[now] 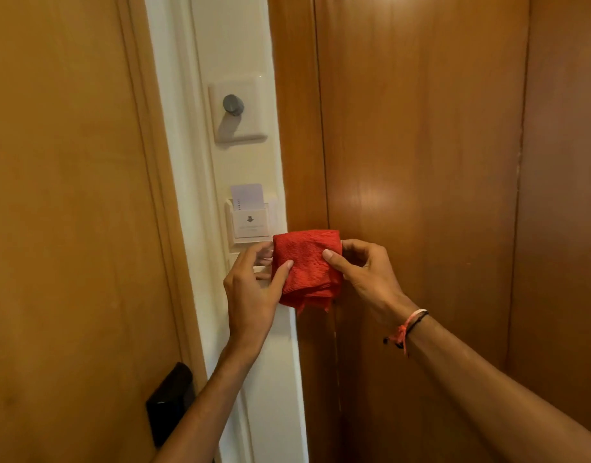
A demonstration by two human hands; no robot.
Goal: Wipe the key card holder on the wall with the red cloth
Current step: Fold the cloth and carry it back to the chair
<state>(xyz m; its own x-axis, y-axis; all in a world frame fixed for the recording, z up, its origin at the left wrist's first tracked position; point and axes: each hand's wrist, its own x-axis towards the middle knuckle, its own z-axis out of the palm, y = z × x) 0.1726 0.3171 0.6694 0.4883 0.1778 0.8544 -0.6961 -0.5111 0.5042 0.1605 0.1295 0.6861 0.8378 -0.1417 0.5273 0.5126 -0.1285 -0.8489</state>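
The white key card holder (250, 222) is fixed to a narrow cream wall strip, with a white card (247, 194) standing in its slot. A folded red cloth (306, 267) is held up just below and right of the holder, its top left corner over the holder's lower right edge. My left hand (250, 289) grips the cloth's left side, thumb on the front. My right hand (364, 272) grips its right side the same way. A lower plate under the holder is mostly hidden by my left hand.
A white plate with a grey round knob (234, 105) sits on the wall above the holder. A wooden door (70, 212) with a black lock unit (170, 399) is on the left. Wooden panels (421, 162) fill the right side.
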